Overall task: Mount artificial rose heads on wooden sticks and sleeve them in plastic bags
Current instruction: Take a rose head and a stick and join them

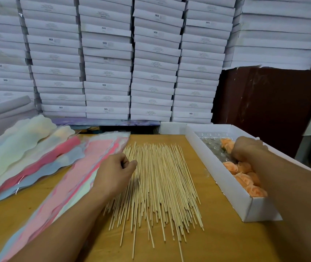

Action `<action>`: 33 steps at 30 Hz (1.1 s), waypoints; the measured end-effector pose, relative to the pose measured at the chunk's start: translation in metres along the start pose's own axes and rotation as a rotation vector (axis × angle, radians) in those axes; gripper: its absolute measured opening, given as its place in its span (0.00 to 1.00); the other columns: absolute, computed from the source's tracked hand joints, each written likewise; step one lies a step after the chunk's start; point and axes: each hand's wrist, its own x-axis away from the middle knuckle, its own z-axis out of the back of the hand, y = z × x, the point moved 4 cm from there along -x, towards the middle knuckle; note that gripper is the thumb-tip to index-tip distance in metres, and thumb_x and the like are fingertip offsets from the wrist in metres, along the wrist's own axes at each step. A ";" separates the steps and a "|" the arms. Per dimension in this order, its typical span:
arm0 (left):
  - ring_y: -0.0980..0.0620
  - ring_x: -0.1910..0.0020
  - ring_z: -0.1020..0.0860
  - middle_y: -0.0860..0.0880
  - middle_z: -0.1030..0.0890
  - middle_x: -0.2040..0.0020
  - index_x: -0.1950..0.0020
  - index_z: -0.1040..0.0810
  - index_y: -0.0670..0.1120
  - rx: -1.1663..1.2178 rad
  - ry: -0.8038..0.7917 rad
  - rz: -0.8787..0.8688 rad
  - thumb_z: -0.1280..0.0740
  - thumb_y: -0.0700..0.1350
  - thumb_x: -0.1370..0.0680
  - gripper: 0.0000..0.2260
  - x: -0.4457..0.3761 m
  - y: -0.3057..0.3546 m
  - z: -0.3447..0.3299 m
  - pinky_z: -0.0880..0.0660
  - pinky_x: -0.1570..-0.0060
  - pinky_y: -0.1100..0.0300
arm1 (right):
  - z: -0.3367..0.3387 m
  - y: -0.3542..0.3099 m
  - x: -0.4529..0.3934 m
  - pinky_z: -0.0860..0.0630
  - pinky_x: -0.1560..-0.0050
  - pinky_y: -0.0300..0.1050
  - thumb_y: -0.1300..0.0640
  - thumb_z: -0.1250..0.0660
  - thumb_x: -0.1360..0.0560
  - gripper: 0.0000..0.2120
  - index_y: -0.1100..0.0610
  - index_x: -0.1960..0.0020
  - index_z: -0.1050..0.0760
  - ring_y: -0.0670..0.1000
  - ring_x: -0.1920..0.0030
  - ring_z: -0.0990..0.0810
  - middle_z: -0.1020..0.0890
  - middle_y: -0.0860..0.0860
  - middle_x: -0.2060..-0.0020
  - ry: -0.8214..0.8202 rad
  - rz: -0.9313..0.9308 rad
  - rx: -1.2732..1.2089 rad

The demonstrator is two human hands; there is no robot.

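Pinching one wooden stick (145,203) with our left hand (116,172); our right hand (246,148) curls on a rose head (226,145) in the box (226,182).

The scene is evenly and softly lit from above, with only faint shadows cast beneath the spread of thin pale wooden sticks (156,184). Slight softness is seen throughout. The stacked white flat cardboard boxes (107,59) are visibly bowed by wide-angle distortion towards the edges.
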 end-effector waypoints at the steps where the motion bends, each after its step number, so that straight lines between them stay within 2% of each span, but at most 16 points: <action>1: 0.51 0.71 0.30 0.49 0.28 0.72 0.68 0.30 0.45 0.001 0.001 -0.001 0.29 0.46 0.22 0.17 0.000 0.000 0.000 0.29 0.65 0.56 | 0.001 0.001 0.000 0.29 0.34 0.55 0.56 0.28 0.27 0.24 0.57 0.33 0.28 0.62 0.27 0.35 0.28 0.60 0.30 -0.004 -0.004 0.004; 4: 0.51 0.71 0.30 0.49 0.28 0.72 0.68 0.30 0.44 0.002 -0.003 0.003 0.29 0.46 0.22 0.17 0.000 0.000 0.000 0.28 0.64 0.54 | 0.003 0.002 -0.004 0.29 0.33 0.55 0.51 0.29 0.27 0.24 0.57 0.33 0.27 0.64 0.28 0.35 0.28 0.60 0.29 -0.032 0.015 0.038; 7: 0.53 0.72 0.31 0.50 0.29 0.73 0.69 0.31 0.45 -0.007 0.003 -0.003 0.29 0.46 0.22 0.18 0.000 0.000 0.000 0.34 0.69 0.59 | 0.007 0.003 -0.008 0.31 0.34 0.53 0.48 0.29 0.26 0.21 0.56 0.36 0.25 0.61 0.32 0.30 0.24 0.57 0.34 -0.051 0.050 0.088; 11: 0.52 0.71 0.30 0.49 0.29 0.73 0.69 0.31 0.45 -0.010 -0.001 0.000 0.29 0.46 0.22 0.18 0.000 0.001 0.000 0.32 0.67 0.58 | 0.008 0.008 -0.011 0.29 0.46 0.50 0.50 0.30 0.25 0.16 0.56 0.41 0.25 0.59 0.39 0.29 0.25 0.55 0.46 -0.050 0.057 0.080; 14: 0.51 0.71 0.31 0.50 0.30 0.73 0.69 0.32 0.45 -0.014 -0.002 0.008 0.29 0.46 0.22 0.18 0.000 0.001 0.000 0.32 0.66 0.56 | 0.010 0.013 -0.012 0.29 0.52 0.51 0.52 0.31 0.26 0.16 0.58 0.42 0.28 0.59 0.42 0.33 0.25 0.58 0.42 -0.005 0.020 -0.038; 19: 0.50 0.70 0.30 0.48 0.28 0.72 0.68 0.31 0.45 -0.020 -0.007 0.009 0.30 0.46 0.22 0.17 0.001 0.001 0.000 0.33 0.67 0.57 | 0.021 0.015 -0.012 0.29 0.46 0.53 0.50 0.30 0.27 0.18 0.60 0.43 0.26 0.61 0.40 0.29 0.22 0.59 0.44 0.071 0.031 -0.146; 21: 0.50 0.70 0.30 0.48 0.28 0.71 0.68 0.31 0.44 -0.017 -0.009 0.008 0.30 0.46 0.22 0.17 0.001 0.002 0.000 0.33 0.67 0.57 | 0.026 0.016 -0.010 0.25 0.44 0.53 0.50 0.30 0.27 0.18 0.61 0.44 0.26 0.62 0.42 0.24 0.21 0.59 0.46 0.088 0.030 -0.199; 24: 0.51 0.71 0.30 0.49 0.28 0.72 0.68 0.31 0.45 -0.013 -0.007 0.011 0.30 0.46 0.22 0.18 0.001 0.003 0.000 0.34 0.67 0.57 | 0.032 0.016 -0.003 0.20 0.53 0.52 0.51 0.29 0.28 0.14 0.61 0.50 0.24 0.60 0.53 0.20 0.20 0.58 0.54 0.123 0.040 -0.326; 27: 0.51 0.71 0.31 0.49 0.29 0.72 0.68 0.31 0.45 -0.003 -0.010 0.009 0.30 0.46 0.22 0.18 0.001 0.005 0.000 0.29 0.65 0.54 | 0.040 0.008 0.011 0.25 0.63 0.47 0.51 0.30 0.28 0.12 0.60 0.55 0.25 0.58 0.59 0.21 0.20 0.56 0.58 0.208 0.079 -0.439; 30: 0.51 0.70 0.30 0.49 0.28 0.71 0.66 0.29 0.44 0.036 -0.033 0.001 0.29 0.47 0.22 0.16 0.001 0.003 -0.001 0.26 0.62 0.52 | 0.050 -0.008 0.034 0.29 0.64 0.46 0.51 0.32 0.30 0.12 0.60 0.54 0.23 0.58 0.58 0.21 0.19 0.56 0.56 0.240 0.133 -0.613; 33: 0.54 0.72 0.31 0.51 0.27 0.71 0.61 0.26 0.44 0.114 -0.055 -0.017 0.28 0.46 0.22 0.11 0.001 0.004 -0.002 0.31 0.68 0.58 | 0.063 -0.031 0.066 0.28 0.63 0.46 0.50 0.33 0.32 0.10 0.57 0.58 0.21 0.56 0.62 0.22 0.19 0.54 0.61 0.239 0.240 -0.785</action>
